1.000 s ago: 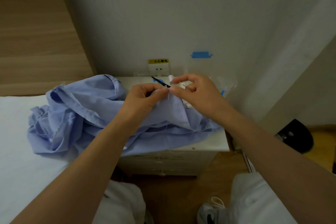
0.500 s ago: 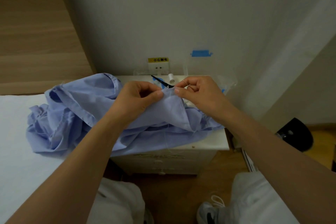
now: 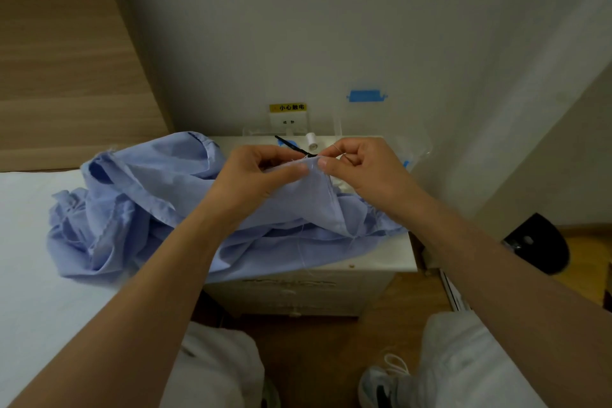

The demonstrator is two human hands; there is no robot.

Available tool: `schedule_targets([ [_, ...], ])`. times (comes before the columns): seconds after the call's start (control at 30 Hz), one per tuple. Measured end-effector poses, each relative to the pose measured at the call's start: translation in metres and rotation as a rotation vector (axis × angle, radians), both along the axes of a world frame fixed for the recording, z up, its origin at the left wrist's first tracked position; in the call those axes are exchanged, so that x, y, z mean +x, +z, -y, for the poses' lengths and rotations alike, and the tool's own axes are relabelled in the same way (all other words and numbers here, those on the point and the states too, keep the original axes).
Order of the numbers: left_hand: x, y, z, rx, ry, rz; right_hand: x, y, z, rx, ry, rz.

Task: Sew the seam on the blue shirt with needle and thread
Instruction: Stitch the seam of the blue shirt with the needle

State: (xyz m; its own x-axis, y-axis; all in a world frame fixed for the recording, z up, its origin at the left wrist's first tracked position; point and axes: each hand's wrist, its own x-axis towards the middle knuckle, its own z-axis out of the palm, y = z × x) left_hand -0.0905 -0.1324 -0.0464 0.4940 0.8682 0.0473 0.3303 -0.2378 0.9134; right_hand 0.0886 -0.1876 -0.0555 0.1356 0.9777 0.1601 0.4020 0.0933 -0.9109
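A crumpled light-blue shirt point(image 3: 139, 205) lies across the white bed and the bedside cabinet. My left hand point(image 3: 261, 172) pinches a raised fold of the shirt's edge between thumb and fingers. Right beside it, my right hand point(image 3: 361, 169) pinches the same edge with its thumb, and a thin needle point(image 3: 338, 150) shows between its fingertips. A white thread point(image 3: 302, 242) hangs down from the cloth over the cabinet front. Behind the hands stands a white thread spool point(image 3: 311, 140).
Black-handled scissors point(image 3: 291, 146) lie on the white cabinet point(image 3: 390, 258) behind the hands, next to a clear plastic bag point(image 3: 410, 149). A wall socket point(image 3: 288, 119) is just above. The white bed point(image 3: 26, 275) is on the left, a black object point(image 3: 539, 245) on the floor at right.
Both hands have lowered slightly and drawn together over the fold. The right hand's fingers have curled in closer to the cloth edge with the needle.
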Motion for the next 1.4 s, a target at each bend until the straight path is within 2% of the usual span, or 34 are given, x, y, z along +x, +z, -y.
schedule_targets([
  [0.23, 0.0036, 0.0002, 0.0031, 0.010, 0.050, 0.087, -0.0003, -0.0006, -0.0010, 0.013, 0.008, 0.001],
  [0.5, 0.0044, -0.0002, 0.0026, 0.005, 0.065, 0.077, -0.0002, -0.0003, 0.0023, 0.042, -0.001, 0.025],
  [0.63, 0.0034, 0.0017, 0.0032, 0.006, 0.058, 0.067, 0.0021, -0.0023, 0.0052, 0.106, 0.075, 0.128],
  [0.77, 0.0042, 0.0028, 0.0053, 0.006, 0.047, 0.058, 0.0043, -0.0057, 0.0060, 0.163, 0.059, 0.206],
  [1.2, 0.0033, -0.0007, 0.0006, 0.006, 0.036, 0.033, 0.0059, -0.0042, 0.0061, 0.185, 0.088, 0.206],
  [1.4, 0.0036, -0.0026, 0.0013, 0.111, 0.012, -0.027, 0.0069, -0.0051, 0.0047, 0.180, 0.089, 0.291],
])
